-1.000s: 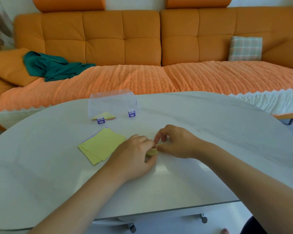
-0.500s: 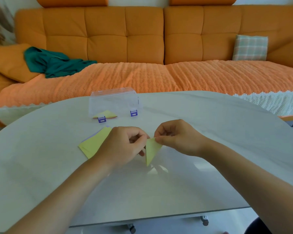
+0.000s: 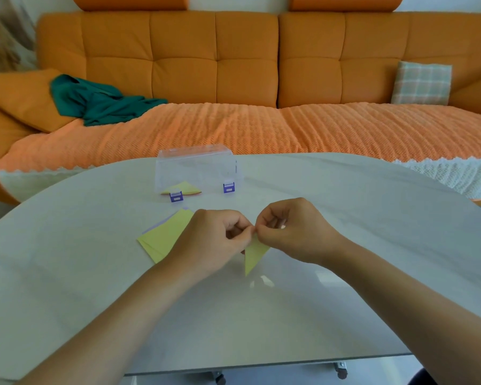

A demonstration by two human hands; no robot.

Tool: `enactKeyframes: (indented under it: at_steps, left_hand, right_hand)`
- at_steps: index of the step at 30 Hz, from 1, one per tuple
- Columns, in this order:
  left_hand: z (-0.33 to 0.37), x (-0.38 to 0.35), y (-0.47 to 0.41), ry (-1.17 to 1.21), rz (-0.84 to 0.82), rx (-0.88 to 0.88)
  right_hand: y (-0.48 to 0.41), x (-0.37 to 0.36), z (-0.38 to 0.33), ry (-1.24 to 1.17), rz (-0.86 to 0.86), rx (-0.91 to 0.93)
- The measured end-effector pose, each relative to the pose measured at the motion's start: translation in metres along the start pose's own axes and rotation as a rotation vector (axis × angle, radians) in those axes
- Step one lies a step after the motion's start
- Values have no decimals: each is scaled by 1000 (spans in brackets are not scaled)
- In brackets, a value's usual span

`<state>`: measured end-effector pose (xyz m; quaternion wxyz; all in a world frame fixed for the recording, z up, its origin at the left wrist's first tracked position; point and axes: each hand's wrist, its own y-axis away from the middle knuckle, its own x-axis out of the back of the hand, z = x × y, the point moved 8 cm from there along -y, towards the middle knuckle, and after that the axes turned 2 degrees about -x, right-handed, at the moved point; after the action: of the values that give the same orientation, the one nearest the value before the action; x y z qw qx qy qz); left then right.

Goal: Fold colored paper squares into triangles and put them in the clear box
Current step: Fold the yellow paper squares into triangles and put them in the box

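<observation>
A yellow folded paper triangle (image 3: 253, 254) hangs point-down just above the white table (image 3: 261, 315). My left hand (image 3: 214, 240) and my right hand (image 3: 292, 232) both pinch its top edge, fingertips meeting. A stack of yellow paper squares (image 3: 164, 237) lies left of my left hand, partly hidden by it, with a purple sheet edge showing beneath. The clear box (image 3: 197, 169) with purple latches stands farther back on the table; folded triangles (image 3: 182, 188) lie inside at its left end.
An orange sofa (image 3: 233, 65) with an orange knitted cover runs behind the table. A green cloth (image 3: 100, 101) lies on its left side and a checked cushion (image 3: 422, 83) on its right. The table's front edge is near my forearms.
The folded paper came up off the table a second ago and is now held upright between both hands. The hands have drawn closer together at its top edge.
</observation>
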<state>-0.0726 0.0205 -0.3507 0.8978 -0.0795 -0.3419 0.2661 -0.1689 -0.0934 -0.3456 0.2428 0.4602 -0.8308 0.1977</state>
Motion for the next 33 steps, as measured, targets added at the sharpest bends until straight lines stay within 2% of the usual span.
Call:
enactKeyframes:
  at_steps: [3, 11, 13, 15, 18, 22, 27, 33]
  left_hand:
    - [1, 7, -2, -54, 26, -44]
    - [-14, 46, -6, -81, 125, 0]
    - [-17, 42, -4, -46, 104, 30]
    - [-16, 32, -2, -14, 73, 35]
    - [-7, 21, -1, -15, 51, -7]
    - [2, 14, -2, -73, 59, -32]
    - [-8, 24, -8, -28, 32, 48]
    - [-24, 39, -8, 187, 227, 167]
  right_hand:
    - [-4, 3, 5, 23, -25, -24]
    - [-11, 37, 40, 71, 71, -174]
    - [-11, 34, 34, -4, 86, -129]
    - [-10, 21, 19, -59, 27, -45]
    - [-7, 0, 3, -12, -48, 35]
    - [-4, -5, -2, 3, -39, 48]
    - [-6, 4, 0, -44, -3, 3]
    - [-9, 17, 10, -167, 87, -66]
